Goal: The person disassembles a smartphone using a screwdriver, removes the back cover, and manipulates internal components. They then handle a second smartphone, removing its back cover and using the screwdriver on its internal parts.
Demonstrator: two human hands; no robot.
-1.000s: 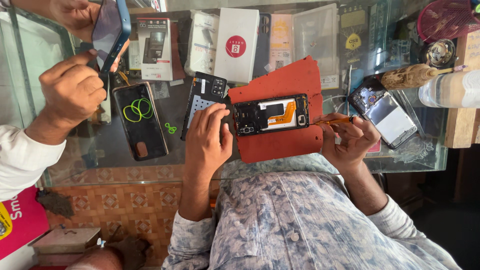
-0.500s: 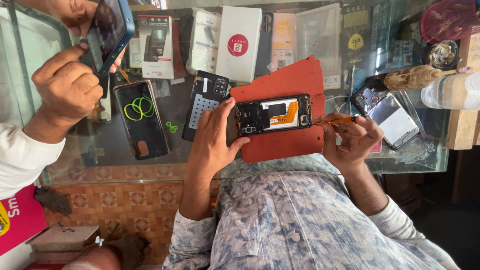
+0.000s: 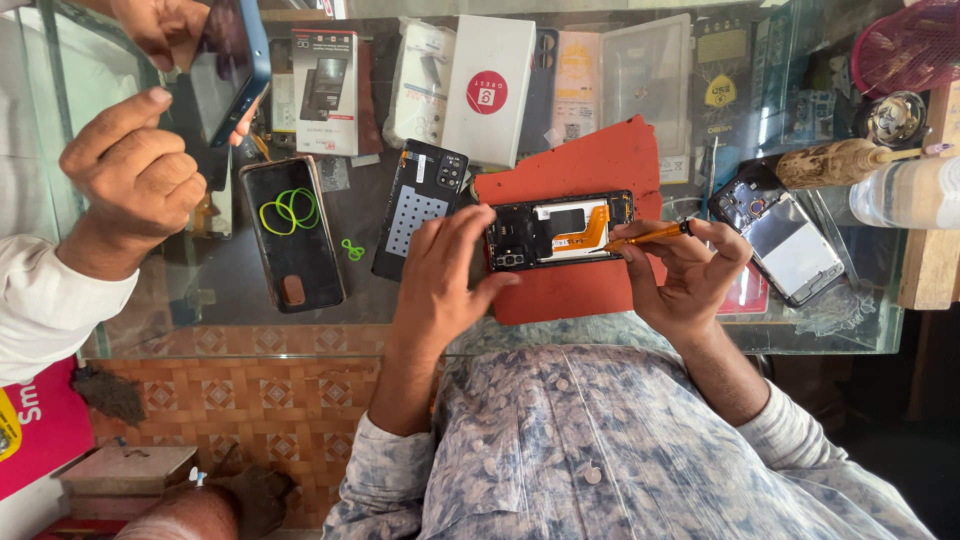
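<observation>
My left hand (image 3: 440, 290) lies flat, fingers spread, pinning the opened black smartphone with the orange flex cable (image 3: 560, 230) on the red rubber mat (image 3: 580, 180). At three o'clock my right hand (image 3: 690, 270) pinches a yellow-handled screwdriver (image 3: 648, 236). I judge the phone light, rigid, fragile inside; grip its edges.
</observation>
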